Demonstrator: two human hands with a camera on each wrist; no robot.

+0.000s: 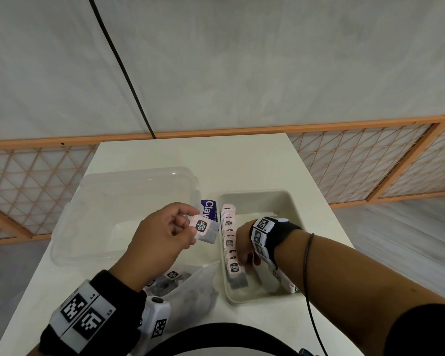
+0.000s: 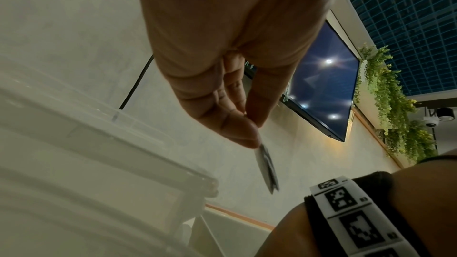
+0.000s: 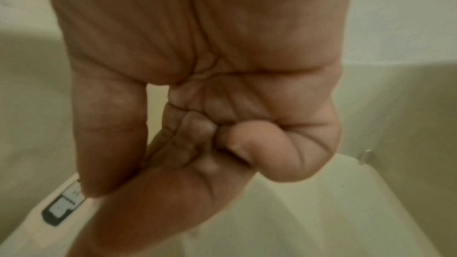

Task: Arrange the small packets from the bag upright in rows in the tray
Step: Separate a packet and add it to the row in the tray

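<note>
While a clear lidded box (image 1: pixel 129 214) crowds the tabletop (image 1: pixel 242 160) beside the tray (image 1: pixel 290 201), my left hand (image 1: pixel 159 242) pinches one packet (image 1: pixel 204 228) above the bag (image 1: pixel 188 286). My right hand (image 1: pixel 244 246), fingers curled, pinches a packet in the tray's row (image 1: pixel 230 240).

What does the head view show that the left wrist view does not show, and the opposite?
Only the head view shows the row of packets in the tray, the bag and the right hand. Only the left wrist view shows a dark screen and hanging plants. Both show the left hand pinching one packet beside the clear box.
</note>
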